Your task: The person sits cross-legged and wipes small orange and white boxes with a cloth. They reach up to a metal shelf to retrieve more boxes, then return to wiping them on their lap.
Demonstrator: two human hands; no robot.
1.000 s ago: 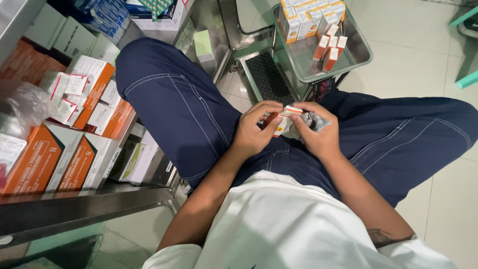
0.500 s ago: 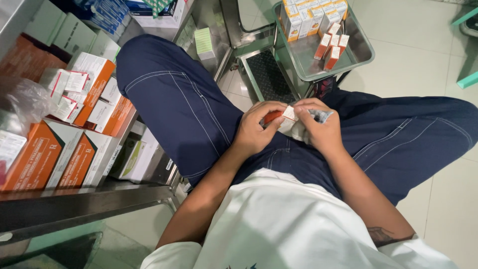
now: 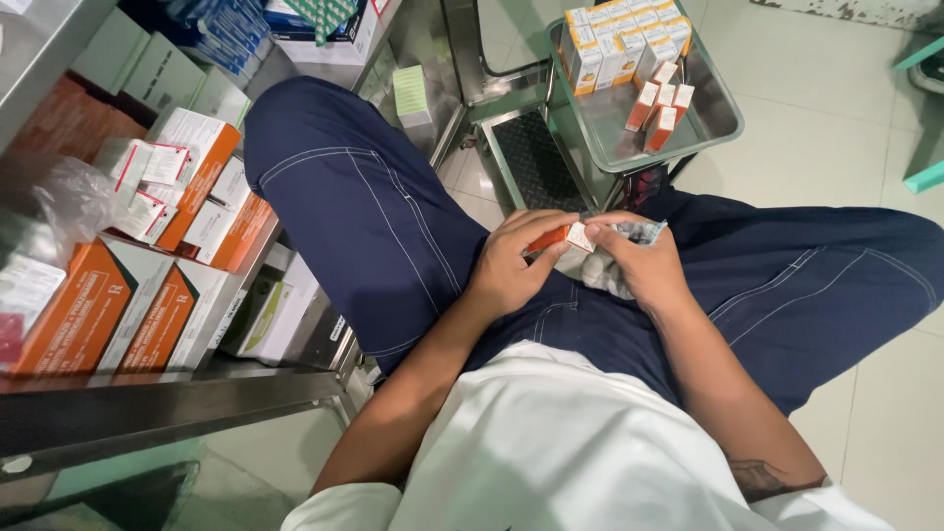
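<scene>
Sitting with both knees spread, the person worked over the lap, so the small orange-and-white carton (image 3: pixel 557 238) stayed close to the eyes. The left hand (image 3: pixel 511 264) pinched the carton by its orange end, steadying it, while the right hand (image 3: pixel 639 261) closed on the white flap end and also clutched what looked like a silvery blister strip (image 3: pixel 639 232) (too crumpled to be sure). Both hands met at the carton, fingertips touching. Matching cartons stood in rows along the far edge of the metal tray (image 3: pixel 629 138), within easy reach ahead; larger orange boxes (image 3: pixel 108 315) filled the shelf at the left
</scene>
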